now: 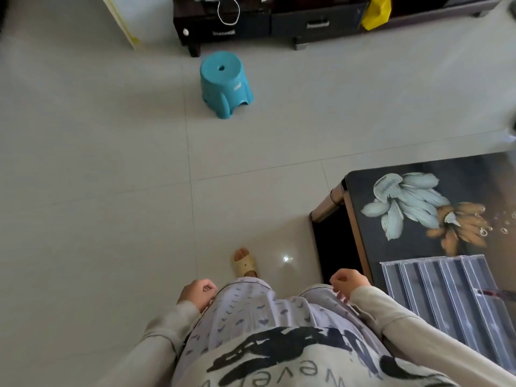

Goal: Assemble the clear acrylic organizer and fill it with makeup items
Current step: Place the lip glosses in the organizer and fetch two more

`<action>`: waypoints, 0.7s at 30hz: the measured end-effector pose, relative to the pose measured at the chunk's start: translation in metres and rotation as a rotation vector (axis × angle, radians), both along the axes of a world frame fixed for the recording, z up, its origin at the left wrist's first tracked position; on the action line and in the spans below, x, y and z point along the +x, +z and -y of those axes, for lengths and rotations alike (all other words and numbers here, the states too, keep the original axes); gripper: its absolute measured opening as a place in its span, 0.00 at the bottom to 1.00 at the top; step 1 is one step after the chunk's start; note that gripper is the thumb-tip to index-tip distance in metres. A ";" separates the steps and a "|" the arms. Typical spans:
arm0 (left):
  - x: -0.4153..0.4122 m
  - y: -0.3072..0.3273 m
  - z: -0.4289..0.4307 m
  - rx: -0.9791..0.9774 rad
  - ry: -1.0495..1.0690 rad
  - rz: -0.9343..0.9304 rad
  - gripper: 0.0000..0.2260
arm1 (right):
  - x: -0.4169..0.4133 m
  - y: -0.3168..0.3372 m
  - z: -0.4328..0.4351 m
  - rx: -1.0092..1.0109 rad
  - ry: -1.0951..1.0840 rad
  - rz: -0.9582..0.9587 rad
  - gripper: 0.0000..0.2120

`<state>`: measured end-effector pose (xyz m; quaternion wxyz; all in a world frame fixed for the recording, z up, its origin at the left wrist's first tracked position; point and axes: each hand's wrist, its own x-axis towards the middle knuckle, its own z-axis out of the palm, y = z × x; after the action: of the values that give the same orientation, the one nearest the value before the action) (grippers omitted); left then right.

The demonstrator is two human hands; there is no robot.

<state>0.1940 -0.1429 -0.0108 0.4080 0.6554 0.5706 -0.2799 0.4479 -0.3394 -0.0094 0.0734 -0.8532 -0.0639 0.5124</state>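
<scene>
Acrylic organizer [446,300], location: lower right of the frame, lying on the dark flower-printed bench [363,191], at its near end. I judge it is staged there so that assembly can be done at bench height, within reach of the right side. I cannot tell whether its parts are joined or only stacked, because the clear walls overlap. One slim dark item [488,293] lies across it, too small to identify.

Hand state: the left hand [198,293] and the right hand [349,283] both hang in front of the thighs, fingers loosely curled, holding nothing. Neither touches the organizer. The right hand is just beside the bench corner. I read this as a standing posture with the work not yet begun.

Count:
- Organizer: one, with about five parallel clear ribs.
- Hands: two.
- Teal stool [224,85]: one, upper centre on the floor, well apart from the bench. It is probably the intended seat.
- Slippered foot [245,263]: one in view.
</scene>
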 end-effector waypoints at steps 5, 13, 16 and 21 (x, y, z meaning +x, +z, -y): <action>0.029 0.011 -0.077 0.047 0.017 0.092 0.07 | -0.006 -0.007 -0.031 -0.088 -0.084 0.039 0.10; 0.095 0.019 -0.161 0.058 0.030 0.175 0.16 | 0.010 -0.003 -0.069 -0.074 -0.263 0.067 0.10; 0.119 0.013 -0.174 0.034 0.009 0.159 0.16 | 0.027 -0.007 -0.088 -0.124 -0.287 0.027 0.11; 0.154 -0.003 -0.194 -0.006 -0.073 0.064 0.15 | 0.082 -0.014 -0.126 -0.078 -0.249 -0.006 0.11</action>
<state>0.3476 0.0514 -0.0139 0.4174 0.6835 0.5320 -0.2750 0.5301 -0.2135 -0.0237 0.1034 -0.8552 0.0629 0.5039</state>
